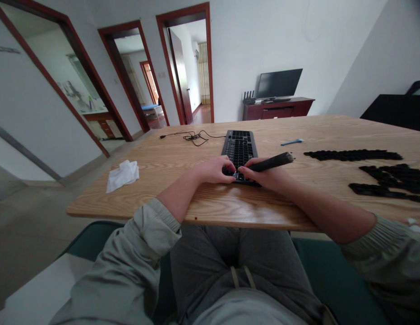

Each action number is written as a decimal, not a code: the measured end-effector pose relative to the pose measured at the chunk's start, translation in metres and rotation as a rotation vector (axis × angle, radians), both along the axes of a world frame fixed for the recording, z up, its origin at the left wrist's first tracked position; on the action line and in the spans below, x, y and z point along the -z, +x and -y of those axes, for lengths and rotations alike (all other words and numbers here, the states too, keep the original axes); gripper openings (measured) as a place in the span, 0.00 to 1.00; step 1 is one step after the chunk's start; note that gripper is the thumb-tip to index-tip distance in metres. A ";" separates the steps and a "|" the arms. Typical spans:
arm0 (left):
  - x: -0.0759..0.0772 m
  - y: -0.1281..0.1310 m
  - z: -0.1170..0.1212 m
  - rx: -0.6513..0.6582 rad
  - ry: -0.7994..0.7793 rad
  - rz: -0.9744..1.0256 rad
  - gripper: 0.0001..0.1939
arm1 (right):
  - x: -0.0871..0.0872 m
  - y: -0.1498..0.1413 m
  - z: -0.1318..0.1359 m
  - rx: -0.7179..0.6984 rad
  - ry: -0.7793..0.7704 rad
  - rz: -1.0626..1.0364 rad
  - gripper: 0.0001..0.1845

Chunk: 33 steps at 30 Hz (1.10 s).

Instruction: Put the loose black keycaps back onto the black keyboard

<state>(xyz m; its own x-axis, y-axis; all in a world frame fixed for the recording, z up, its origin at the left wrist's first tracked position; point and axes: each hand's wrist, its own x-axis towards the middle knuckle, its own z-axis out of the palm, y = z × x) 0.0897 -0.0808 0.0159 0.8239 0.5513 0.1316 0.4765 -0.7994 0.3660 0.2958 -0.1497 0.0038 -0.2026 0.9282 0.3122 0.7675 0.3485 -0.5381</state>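
While fingers of right hand are clamping one dark stick, those of left hand are curling over one keyboard on table (whether pinching, cannot tell); outward, one cable, one blue tool are lying.

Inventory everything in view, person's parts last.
table: one, tan, centre
keyboard: one, black, table's middle
cable: one, black, keyboard's left
thick tool: one, black, in right hand
thin tool: one, blue, keyboard's right
small pieces: uncountable, black, table's right
tissue: count unclear, white, table's left
cabinet: one, maroon, background
television: one, black, on cabinet
door frames: three near, maroon, left
left hand, right hand: one each, bare, at keyboard
sleeves: two, greenish, foreground
trousers: one pair, grey, bottom
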 end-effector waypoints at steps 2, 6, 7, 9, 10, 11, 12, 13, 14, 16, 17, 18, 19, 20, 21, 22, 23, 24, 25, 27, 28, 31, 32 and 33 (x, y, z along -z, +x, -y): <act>0.000 0.000 0.000 -0.003 0.000 -0.001 0.17 | 0.000 0.000 0.001 -0.013 0.016 0.002 0.18; -0.001 0.000 0.000 -0.004 -0.006 -0.008 0.17 | -0.001 0.001 0.001 -0.049 0.042 0.001 0.16; -0.001 0.000 0.000 -0.001 -0.006 -0.005 0.17 | -0.001 0.001 0.001 -0.058 0.043 0.011 0.15; 0.000 0.000 0.000 0.005 -0.005 0.000 0.16 | -0.002 0.001 0.002 -0.072 0.042 0.027 0.15; 0.000 0.000 0.000 0.006 -0.005 0.001 0.16 | -0.002 0.001 0.002 -0.075 0.042 0.029 0.15; 0.000 0.001 -0.001 0.005 -0.004 0.000 0.16 | -0.003 0.001 0.002 -0.074 0.045 0.026 0.15; 0.000 0.001 -0.001 0.001 -0.004 0.000 0.16 | -0.003 0.000 0.002 -0.072 0.049 0.022 0.15; 0.000 0.001 0.000 -0.003 -0.004 -0.001 0.16 | -0.003 0.000 0.002 -0.070 0.056 0.019 0.16; 0.000 0.001 0.000 -0.007 -0.005 -0.003 0.16 | -0.003 0.000 0.002 -0.068 0.061 0.018 0.16; -0.002 0.001 0.001 -0.018 -0.006 -0.010 0.17 | -0.003 0.000 0.001 -0.068 0.061 0.019 0.18; -0.002 0.001 0.002 -0.024 -0.007 -0.015 0.17 | -0.003 0.000 0.001 -0.070 0.058 0.020 0.18; -0.003 0.001 0.003 -0.031 -0.009 -0.022 0.17 | -0.003 0.000 0.000 -0.074 0.056 0.022 0.19; -0.004 0.001 0.003 -0.038 -0.010 -0.029 0.18 | -0.003 -0.001 -0.001 -0.079 0.054 0.028 0.19; -0.005 0.001 0.004 -0.043 -0.011 -0.035 0.18 | -0.004 -0.001 -0.002 -0.086 0.053 0.040 0.19; -0.005 0.001 0.004 -0.045 -0.012 -0.041 0.18 | -0.004 -0.001 -0.003 -0.090 0.051 0.054 0.19; -0.005 0.002 0.004 -0.044 -0.013 -0.046 0.18 | -0.005 -0.002 -0.005 -0.089 0.048 0.070 0.19; -0.005 0.002 0.004 -0.043 -0.015 -0.048 0.18 | -0.005 -0.003 -0.006 -0.082 0.039 0.084 0.20; -0.004 0.002 0.003 -0.045 -0.018 -0.046 0.18 | -0.006 -0.004 -0.007 -0.073 0.029 0.097 0.19; -0.004 0.003 0.003 -0.049 -0.022 -0.041 0.18 | -0.008 -0.005 -0.008 -0.065 0.022 0.104 0.19; -0.002 0.003 0.001 -0.058 -0.034 -0.027 0.18 | -0.010 -0.008 -0.010 -0.066 0.009 0.108 0.19; -0.001 0.002 0.000 -0.058 -0.044 -0.020 0.18 | -0.011 -0.009 -0.012 -0.077 0.002 0.108 0.18; 0.001 0.000 -0.003 -0.044 -0.074 0.007 0.19 | -0.014 -0.012 -0.018 -0.137 -0.006 0.111 0.17; 0.001 -0.001 -0.004 -0.045 -0.080 0.023 0.21 | -0.014 -0.013 -0.020 -0.157 -0.002 0.115 0.17; 0.001 -0.002 -0.005 -0.048 -0.077 0.042 0.22 | -0.013 -0.013 -0.022 -0.172 0.006 0.119 0.18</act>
<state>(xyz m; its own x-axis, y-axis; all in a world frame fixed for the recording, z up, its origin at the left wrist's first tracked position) 0.0875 -0.0756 0.0151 0.7907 0.6001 0.1210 0.4968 -0.7445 0.4459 0.2824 -0.1274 0.0166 -0.3937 0.8750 0.2819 0.7547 0.4827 -0.4443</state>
